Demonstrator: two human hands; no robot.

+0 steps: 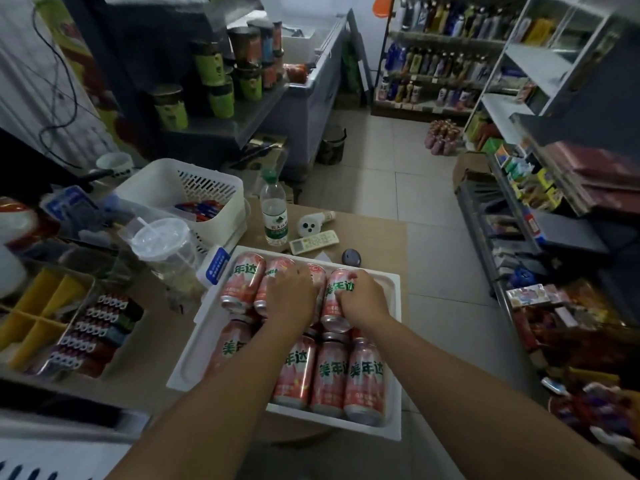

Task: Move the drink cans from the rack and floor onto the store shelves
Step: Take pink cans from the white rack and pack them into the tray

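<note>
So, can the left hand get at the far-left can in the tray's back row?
Probably yes: that can lies uncovered just beside the left hand, with nothing across it.

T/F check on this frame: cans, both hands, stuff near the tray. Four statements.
1. The pink cans lie on their sides in the white tray. True.
2. The right hand holds the water bottle. False: it grips a far-row can; the bottle stands upright beyond the tray.
3. The left hand is on far-row cans. True.
4. The remote lies inside the tray. False: it lies on the table, beyond the tray.
</note>
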